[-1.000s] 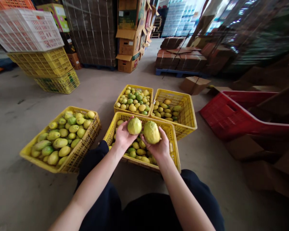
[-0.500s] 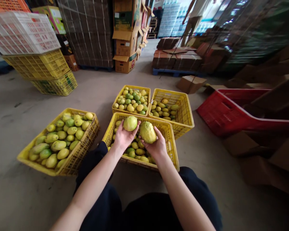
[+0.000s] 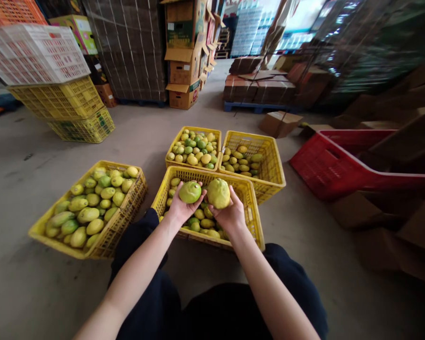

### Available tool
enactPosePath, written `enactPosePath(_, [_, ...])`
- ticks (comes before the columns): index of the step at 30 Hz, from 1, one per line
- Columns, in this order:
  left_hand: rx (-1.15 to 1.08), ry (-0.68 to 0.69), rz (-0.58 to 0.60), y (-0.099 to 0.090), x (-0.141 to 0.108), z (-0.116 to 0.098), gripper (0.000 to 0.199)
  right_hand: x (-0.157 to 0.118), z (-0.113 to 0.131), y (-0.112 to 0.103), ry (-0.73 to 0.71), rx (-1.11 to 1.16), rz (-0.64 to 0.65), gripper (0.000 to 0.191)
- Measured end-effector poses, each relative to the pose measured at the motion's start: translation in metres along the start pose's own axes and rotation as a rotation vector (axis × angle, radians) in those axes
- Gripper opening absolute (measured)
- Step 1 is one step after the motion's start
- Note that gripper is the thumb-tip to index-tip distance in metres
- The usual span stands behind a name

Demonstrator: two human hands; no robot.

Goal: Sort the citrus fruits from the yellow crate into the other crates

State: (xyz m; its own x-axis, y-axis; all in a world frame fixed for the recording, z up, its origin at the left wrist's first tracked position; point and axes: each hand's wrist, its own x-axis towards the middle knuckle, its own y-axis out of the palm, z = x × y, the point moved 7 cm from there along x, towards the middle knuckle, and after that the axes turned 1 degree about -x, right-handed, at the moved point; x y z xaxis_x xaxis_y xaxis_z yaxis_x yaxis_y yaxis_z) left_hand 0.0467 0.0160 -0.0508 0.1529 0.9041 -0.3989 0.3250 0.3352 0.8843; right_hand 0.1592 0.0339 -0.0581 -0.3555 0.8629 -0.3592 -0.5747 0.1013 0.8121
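Note:
My left hand (image 3: 180, 204) is closed round a green-yellow lemon (image 3: 190, 192), its stem end turned up and to the right. In my right hand (image 3: 233, 212) lies a larger, lumpy yellow lemon (image 3: 218, 193), with the fingers wrapped about its side and underside. Both fruits are held side by side above the nearest yellow crate (image 3: 255, 222), which has more lemons (image 3: 201, 222) in it, partly hidden by my hands. The two lemons stay slightly apart.
Beyond stand two yellow crates, a full one (image 3: 167, 156) and a part-filled one (image 3: 271, 160). A heaped lemon crate (image 3: 127, 208) sits to the left. At right are a red crate (image 3: 318, 160) and cardboard boxes (image 3: 382, 250). Stacked crates (image 3: 78, 99) rise back left.
The lemon in my left hand has been turned, so its stem end now shows, and sits slightly lower. The right-hand lemon has rotated a little. The person in the background has shifted.

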Motion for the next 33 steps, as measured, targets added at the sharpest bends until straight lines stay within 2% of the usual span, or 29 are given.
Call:
enactPosePath(8, [-0.088, 0.031, -0.043, 0.002, -0.004, -0.009, 0.042, -0.001, -0.002, 0.006, 0.016, 0.003, 0.018, 0.033])
enactPosePath(15, [-0.189, 0.034, 0.038, 0.009, -0.005, -0.008, 0.050, -0.002, -0.001, 0.007, -0.033, 0.079, 0.072, 0.020])
enactPosePath(18, [-0.218, 0.016, 0.065, 0.011, -0.006, -0.007, 0.053, -0.001, -0.001, 0.007, -0.034, 0.099, 0.088, 0.019])
enactPosePath(24, [-0.169, -0.071, 0.055, 0.003, -0.004, 0.002, 0.058, -0.001, 0.000, 0.005, -0.009, 0.107, 0.050, 0.021])
enactPosePath(30, [-0.168, -0.081, 0.108, 0.009, -0.005, 0.003, 0.052, -0.004, 0.000, 0.005, 0.028, 0.057, 0.026, 0.029])
enactPosePath(33, [-0.117, 0.021, 0.079, 0.010, -0.004, -0.008, 0.041, -0.005, 0.001, 0.005, 0.030, 0.031, 0.017, 0.028])
